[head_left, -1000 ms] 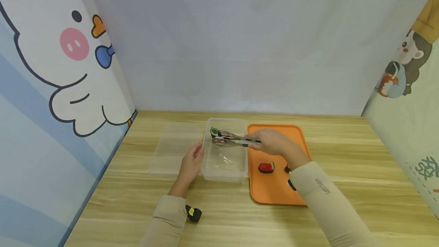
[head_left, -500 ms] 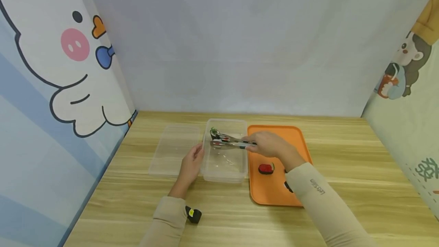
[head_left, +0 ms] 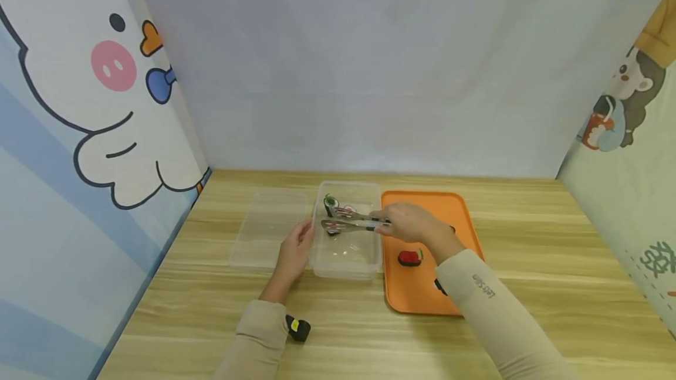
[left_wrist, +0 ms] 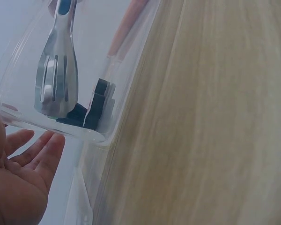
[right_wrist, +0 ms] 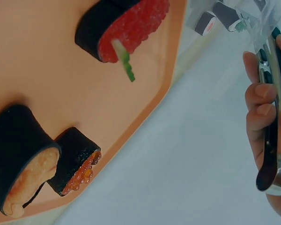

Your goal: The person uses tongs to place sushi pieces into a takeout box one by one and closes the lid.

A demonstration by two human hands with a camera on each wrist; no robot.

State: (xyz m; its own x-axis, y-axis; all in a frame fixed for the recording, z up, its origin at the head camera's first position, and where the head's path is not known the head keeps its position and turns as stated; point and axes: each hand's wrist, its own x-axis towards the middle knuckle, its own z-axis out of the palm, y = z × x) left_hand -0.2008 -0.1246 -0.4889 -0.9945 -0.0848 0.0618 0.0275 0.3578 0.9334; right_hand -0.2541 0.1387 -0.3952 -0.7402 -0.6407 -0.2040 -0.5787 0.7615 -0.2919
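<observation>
My right hand point(head_left: 409, 221) grips a pair of metal tongs point(head_left: 364, 221), their arms spread apart over a clear plastic container point(head_left: 348, 265). Inside the container stands a toy sushi roll point(head_left: 330, 203) with a green top. Another dark-wrapped sushi roll point(right_wrist: 205, 23) with a pink centre lies beside it, partly hidden by the tongs in the head view. My left hand point(head_left: 296, 251) touches the container's left wall with loosely extended fingers, also seen in the left wrist view as a hand point(left_wrist: 28, 173) under the rim.
An orange tray point(head_left: 406, 301) right of the container carries a red-topped sushi point(head_left: 409, 258) and other sushi pieces point(right_wrist: 75, 161), partly covered by my right arm. The clear lid point(head_left: 264, 227) lies left. A black sushi piece point(head_left: 298, 329) with a yellow patch sits by my left sleeve.
The tongs' arms have spread apart and the sushi roll between them has been let go inside the container. My right hand has shifted slightly left; my left hand has stayed put.
</observation>
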